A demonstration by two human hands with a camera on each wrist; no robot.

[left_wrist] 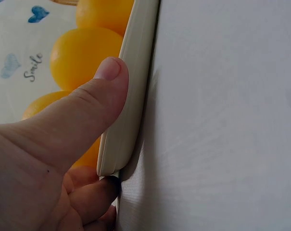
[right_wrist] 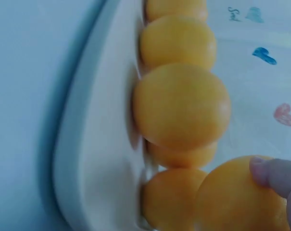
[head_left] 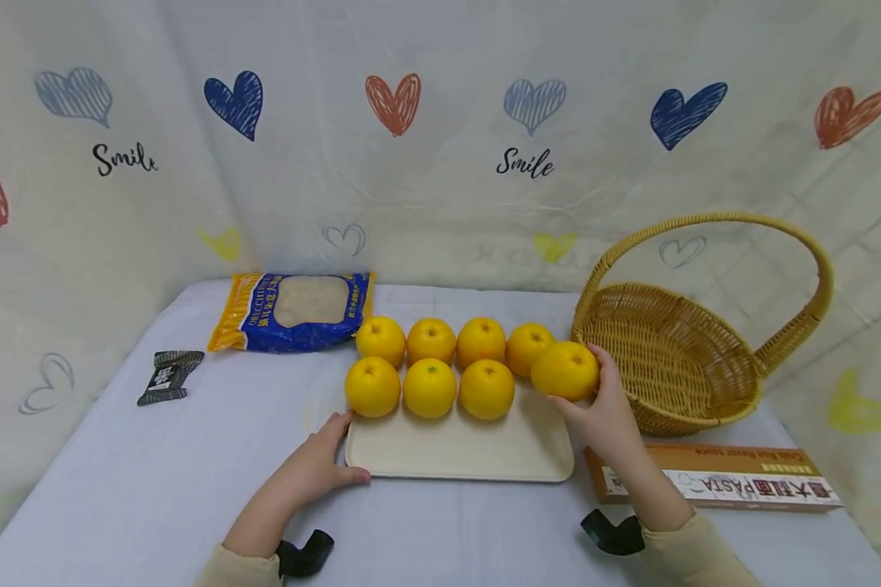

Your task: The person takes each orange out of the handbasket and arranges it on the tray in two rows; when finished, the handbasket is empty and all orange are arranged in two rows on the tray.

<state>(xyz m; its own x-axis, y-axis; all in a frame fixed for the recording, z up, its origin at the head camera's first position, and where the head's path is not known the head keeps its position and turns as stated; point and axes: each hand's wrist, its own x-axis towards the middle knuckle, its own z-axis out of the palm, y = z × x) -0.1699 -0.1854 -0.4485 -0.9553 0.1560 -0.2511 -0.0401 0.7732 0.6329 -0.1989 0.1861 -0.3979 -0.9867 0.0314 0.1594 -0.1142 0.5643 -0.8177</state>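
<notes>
My right hand (head_left: 608,409) grips an orange (head_left: 564,371) at the tray's right end, the thumb low on it and fingers round its far right side. In the right wrist view, the held orange (right_wrist: 241,199) overlaps another orange (right_wrist: 171,197). The cream tray (head_left: 458,456) carries two rows of oranges: several at the back and three in front, including a middle one (head_left: 429,388). My left hand (head_left: 310,466) holds the tray's near left corner. In the left wrist view the thumb (left_wrist: 99,98) lies against the rim, with fingers curled at the corner.
Just right of the right hand stands a wicker basket (head_left: 749,399) with a tall handle. A pasta box (head_left: 719,479) lies in front of it. At the back left is a blue-and-yellow orecchiette bag (head_left: 301,314); a small black packet (head_left: 169,377) lies farther left.
</notes>
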